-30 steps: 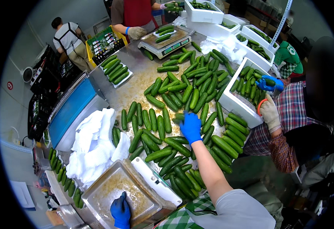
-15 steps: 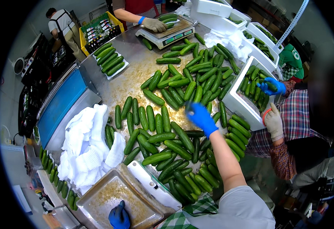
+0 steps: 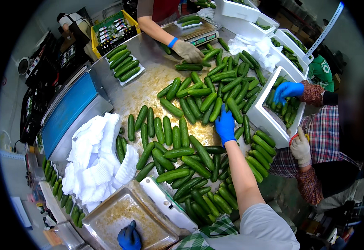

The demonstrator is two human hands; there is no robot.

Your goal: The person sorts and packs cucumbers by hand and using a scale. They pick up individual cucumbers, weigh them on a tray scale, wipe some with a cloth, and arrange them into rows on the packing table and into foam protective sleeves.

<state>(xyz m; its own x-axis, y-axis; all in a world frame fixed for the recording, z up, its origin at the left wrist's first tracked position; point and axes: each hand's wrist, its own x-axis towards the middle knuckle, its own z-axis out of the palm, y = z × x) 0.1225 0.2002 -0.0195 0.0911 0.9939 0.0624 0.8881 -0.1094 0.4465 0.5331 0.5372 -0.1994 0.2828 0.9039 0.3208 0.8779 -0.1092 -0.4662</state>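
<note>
My right hand, in a blue glove, reaches over the middle of the table among loose green cucumbers. Its fingers stretch away from me beside a cucumber at the near edge of the heap, and no cucumber shows in its grip. At the lower edge my left hand, also blue-gloved, rests on the stained metal tray of a scale. Its fingers are curled in, the thumb lies along the top, and nothing shows in it. More cucumbers lie between the scale and my right arm.
White netting is heaped left of the scale. Packed cucumbers lie on a white sheet at the far left. Across the table a co-worker's gloved hand touches cucumbers near another scale. A second co-worker's blue-gloved hand reaches into a white box.
My right hand has moved slightly right and is no longer blurred. The far co-worker's hand has left the scale for the table cucumbers. My left hand has stayed put.
</note>
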